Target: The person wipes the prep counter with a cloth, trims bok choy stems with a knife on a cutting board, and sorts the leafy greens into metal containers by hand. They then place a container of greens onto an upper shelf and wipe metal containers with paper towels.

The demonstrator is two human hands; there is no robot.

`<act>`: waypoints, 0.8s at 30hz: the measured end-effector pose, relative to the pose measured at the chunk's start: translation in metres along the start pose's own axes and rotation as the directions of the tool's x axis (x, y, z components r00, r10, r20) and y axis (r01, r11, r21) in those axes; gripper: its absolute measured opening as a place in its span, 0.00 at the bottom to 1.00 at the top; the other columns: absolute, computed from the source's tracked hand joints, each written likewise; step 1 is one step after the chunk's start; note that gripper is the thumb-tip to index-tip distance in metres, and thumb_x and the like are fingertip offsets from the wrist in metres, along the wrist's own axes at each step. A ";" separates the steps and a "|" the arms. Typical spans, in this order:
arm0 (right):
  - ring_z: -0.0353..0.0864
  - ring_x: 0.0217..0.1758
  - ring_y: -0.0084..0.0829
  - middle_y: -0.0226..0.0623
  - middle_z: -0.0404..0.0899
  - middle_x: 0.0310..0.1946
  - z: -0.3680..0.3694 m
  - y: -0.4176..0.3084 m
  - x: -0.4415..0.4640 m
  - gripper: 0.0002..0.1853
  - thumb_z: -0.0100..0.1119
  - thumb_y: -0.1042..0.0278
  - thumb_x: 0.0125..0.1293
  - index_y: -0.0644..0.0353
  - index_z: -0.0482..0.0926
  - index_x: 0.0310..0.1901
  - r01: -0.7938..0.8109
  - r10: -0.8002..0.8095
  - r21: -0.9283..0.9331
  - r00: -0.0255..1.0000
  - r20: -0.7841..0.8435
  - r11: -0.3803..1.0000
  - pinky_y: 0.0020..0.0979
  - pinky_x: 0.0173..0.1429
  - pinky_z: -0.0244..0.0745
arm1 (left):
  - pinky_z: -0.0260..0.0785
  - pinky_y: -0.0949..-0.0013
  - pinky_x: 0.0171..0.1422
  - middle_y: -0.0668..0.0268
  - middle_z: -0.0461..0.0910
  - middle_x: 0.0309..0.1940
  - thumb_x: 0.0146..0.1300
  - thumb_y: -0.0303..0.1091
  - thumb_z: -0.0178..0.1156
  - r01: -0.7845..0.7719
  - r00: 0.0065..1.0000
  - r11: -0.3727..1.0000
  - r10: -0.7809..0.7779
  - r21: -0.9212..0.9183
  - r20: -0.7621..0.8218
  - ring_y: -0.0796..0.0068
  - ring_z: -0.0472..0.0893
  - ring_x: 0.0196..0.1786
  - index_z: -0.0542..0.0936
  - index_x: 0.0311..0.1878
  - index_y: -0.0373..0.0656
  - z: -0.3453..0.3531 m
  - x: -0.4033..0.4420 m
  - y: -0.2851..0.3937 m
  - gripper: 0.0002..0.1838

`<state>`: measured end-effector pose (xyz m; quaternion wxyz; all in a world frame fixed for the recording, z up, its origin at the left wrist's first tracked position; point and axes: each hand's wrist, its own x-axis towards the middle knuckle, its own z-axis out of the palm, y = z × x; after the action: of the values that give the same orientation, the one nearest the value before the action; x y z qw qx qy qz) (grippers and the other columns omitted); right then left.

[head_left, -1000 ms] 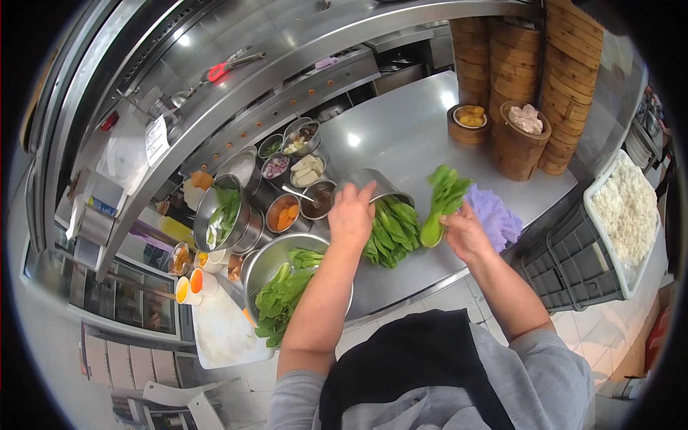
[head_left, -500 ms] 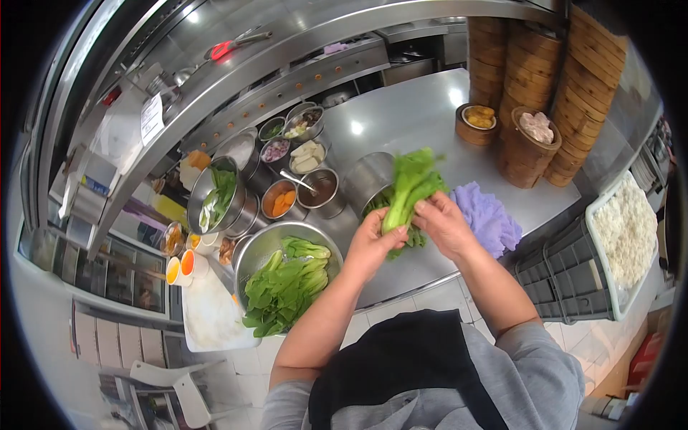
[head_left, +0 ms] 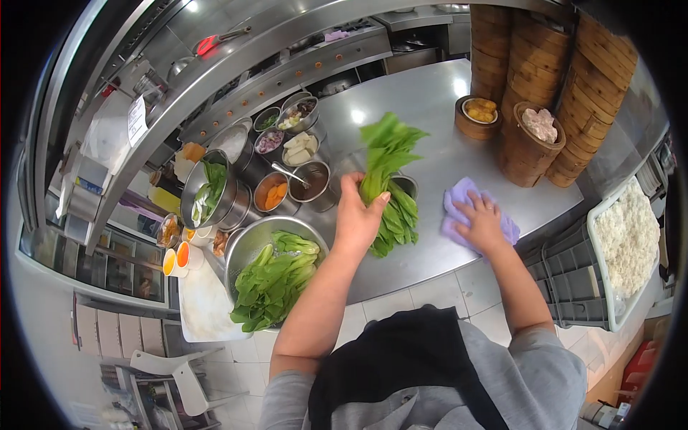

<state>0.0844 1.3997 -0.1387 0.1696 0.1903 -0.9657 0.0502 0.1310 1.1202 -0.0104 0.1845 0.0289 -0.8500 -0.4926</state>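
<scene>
My left hand (head_left: pixel 356 213) is closed around the stems of a bunch of leafy greens (head_left: pixel 390 154), held over the steel counter. Some leaves point up and away, others hang below the hand. Behind the bunch stands a steel pot (head_left: pixel 407 188), mostly hidden by it. My right hand (head_left: pixel 484 226) lies on a crumpled purple cloth (head_left: pixel 452 206) with its fingers spread. Left of my left forearm, a large steel bowl (head_left: pixel 236 242) holds more leafy greens (head_left: pixel 276 283).
Steel containers of cut ingredients, including orange pieces (head_left: pixel 272 192) and a brown sauce (head_left: pixel 309 179) with a spoon, line the left side. A white cutting board (head_left: pixel 208 308) lies beyond the bowl. Bamboo steamers (head_left: pixel 534 72) stack at back right; a grey crate (head_left: pixel 566 279) stands right.
My right hand has let go of the greens and moved right onto the purple cloth, which is now flatter. My left hand has shifted left and up with the bunch.
</scene>
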 end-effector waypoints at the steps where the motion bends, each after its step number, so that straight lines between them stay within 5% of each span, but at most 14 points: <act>1: 0.74 0.60 0.44 0.45 0.77 0.55 0.006 0.010 0.001 0.26 0.64 0.62 0.60 0.59 0.73 0.60 0.006 -0.013 0.174 0.999 0.040 0.985 0.40 0.65 0.68 | 0.70 0.60 0.58 0.49 0.76 0.49 0.59 0.28 0.67 -0.001 1.000 1.000 0.001 0.001 -0.005 0.55 0.79 0.53 0.62 0.57 0.34 0.003 0.000 0.001 0.28; 3: 0.74 0.62 0.42 0.45 0.77 0.56 0.013 0.022 -0.005 0.26 0.62 0.61 0.62 0.59 0.72 0.61 0.017 -0.047 0.345 0.996 0.078 0.938 0.39 0.66 0.67 | 0.70 0.66 0.62 0.54 0.72 0.55 0.61 0.20 0.62 0.067 0.998 0.935 -0.065 -0.348 0.018 0.66 0.76 0.57 0.56 0.63 0.33 0.011 -0.004 0.002 0.31; 5: 0.74 0.61 0.39 0.42 0.78 0.57 0.019 0.011 -0.009 0.23 0.57 0.63 0.65 0.61 0.72 0.61 -0.326 0.367 0.913 0.903 0.224 0.245 0.38 0.64 0.69 | 0.73 0.65 0.58 0.56 0.76 0.50 0.60 0.23 0.64 0.000 0.999 0.873 0.021 -0.488 0.038 0.66 0.80 0.53 0.62 0.59 0.34 0.021 -0.013 0.019 0.27; 6: 0.72 0.61 0.36 0.41 0.75 0.58 -0.019 -0.016 -0.004 0.23 0.49 0.61 0.70 0.63 0.70 0.62 -0.210 0.311 0.942 0.906 0.288 -0.260 0.36 0.64 0.67 | 0.73 0.64 0.56 0.57 0.76 0.50 0.59 0.26 0.66 0.065 0.979 0.922 0.014 -0.381 0.202 0.65 0.80 0.51 0.64 0.58 0.34 0.029 -0.015 0.013 0.27; 7: 0.73 0.62 0.36 0.43 0.73 0.61 -0.049 -0.036 0.003 0.27 0.44 0.53 0.74 0.63 0.65 0.67 -0.042 0.133 0.882 0.984 0.118 -0.470 0.37 0.68 0.66 | 0.74 0.65 0.49 0.60 0.77 0.46 0.60 0.27 0.64 0.000 0.982 0.925 0.073 -0.381 0.176 0.70 0.79 0.48 0.69 0.54 0.36 0.046 -0.029 0.020 0.21; 8: 0.64 0.71 0.40 0.44 0.63 0.69 -0.086 -0.070 0.006 0.29 0.35 0.54 0.76 0.61 0.54 0.72 0.040 0.128 0.848 0.991 0.034 -0.529 0.38 0.74 0.58 | 0.72 0.66 0.51 0.58 0.77 0.47 0.60 0.27 0.63 0.210 0.921 0.949 -0.110 -0.237 0.373 0.69 0.78 0.47 0.69 0.55 0.36 0.052 -0.041 0.039 0.21; 9: 0.66 0.71 0.40 0.45 0.65 0.68 -0.079 -0.083 -0.008 0.31 0.38 0.51 0.76 0.63 0.56 0.72 -0.082 0.175 0.707 0.943 0.284 -0.702 0.39 0.74 0.60 | 0.71 0.65 0.57 0.55 0.76 0.51 0.59 0.27 0.62 0.185 0.921 0.974 -0.125 -0.133 0.368 0.66 0.77 0.53 0.67 0.59 0.36 0.070 -0.059 0.043 0.24; 10: 0.66 0.70 0.40 0.44 0.66 0.68 -0.058 -0.081 -0.021 0.29 0.36 0.53 0.77 0.62 0.56 0.72 -0.123 0.193 0.774 0.933 0.303 -0.622 0.39 0.74 0.60 | 0.69 0.63 0.62 0.53 0.73 0.56 0.60 0.25 0.61 0.019 0.993 0.883 0.036 -0.469 0.109 0.64 0.74 0.60 0.64 0.63 0.35 0.106 -0.078 0.020 0.28; 12: 0.70 0.66 0.40 0.45 0.67 0.66 -0.048 -0.066 -0.017 0.28 0.37 0.54 0.77 0.63 0.57 0.72 -0.199 0.108 0.794 0.943 0.314 -0.574 0.40 0.71 0.65 | 0.67 0.63 0.66 0.53 0.72 0.58 0.61 0.23 0.60 0.231 0.964 0.723 -0.080 -0.651 0.254 0.64 0.72 0.65 0.61 0.65 0.34 0.105 -0.077 0.017 0.30; 14: 0.72 0.65 0.40 0.46 0.68 0.65 -0.062 -0.069 -0.009 0.29 0.37 0.54 0.77 0.63 0.57 0.71 -0.238 0.134 0.854 0.933 0.333 -0.462 0.40 0.69 0.66 | 0.68 0.63 0.66 0.54 0.71 0.59 0.61 0.23 0.61 0.162 0.973 0.785 -0.028 -0.598 0.227 0.66 0.72 0.64 0.59 0.66 0.34 0.098 -0.071 0.010 0.31; 17: 0.68 0.67 0.42 0.47 0.66 0.66 -0.096 -0.072 0.011 0.28 0.40 0.56 0.76 0.63 0.57 0.71 -0.023 0.100 0.912 0.993 0.070 -0.409 0.43 0.71 0.63 | 0.69 0.63 0.65 0.56 0.71 0.58 0.62 0.24 0.63 0.154 0.981 0.710 -0.025 -0.688 0.194 0.67 0.73 0.63 0.57 0.67 0.34 0.043 -0.067 0.034 0.34; 20: 0.67 0.68 0.40 0.44 0.67 0.66 -0.078 -0.042 0.032 0.26 0.50 0.62 0.72 0.62 0.63 0.68 -0.222 0.205 0.960 0.961 0.186 0.170 0.39 0.69 0.62 | 0.71 0.65 0.60 0.58 0.74 0.54 0.59 0.30 0.68 -0.104 0.994 0.726 0.059 -0.680 -0.089 0.70 0.77 0.55 0.61 0.64 0.36 -0.051 -0.077 0.061 0.34; 22: 0.68 0.66 0.40 0.45 0.69 0.64 -0.089 -0.066 0.025 0.24 0.51 0.63 0.71 0.63 0.66 0.65 -0.122 0.178 0.959 0.981 0.078 0.254 0.39 0.68 0.63 | 0.71 0.64 0.61 0.59 0.74 0.55 0.58 0.32 0.70 -0.030 0.998 0.669 -0.024 -0.743 -0.062 0.70 0.77 0.55 0.62 0.63 0.37 -0.128 -0.096 0.059 0.34; 24: 0.71 0.63 0.39 0.45 0.72 0.59 -0.108 -0.101 0.021 0.20 0.55 0.66 0.68 0.64 0.71 0.60 0.081 0.087 0.916 0.988 -0.124 0.394 0.37 0.66 0.65 | 0.72 0.63 0.60 0.58 0.74 0.54 0.58 0.32 0.70 -0.084 0.981 0.815 -0.033 -0.574 -0.191 0.68 0.77 0.56 0.60 0.64 0.36 -0.211 -0.122 0.037 0.36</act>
<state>0.1380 1.3166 -0.0268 0.1097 0.2458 -0.7627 0.5881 0.3219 0.9924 0.0801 0.2721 0.0074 -0.6382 -0.7201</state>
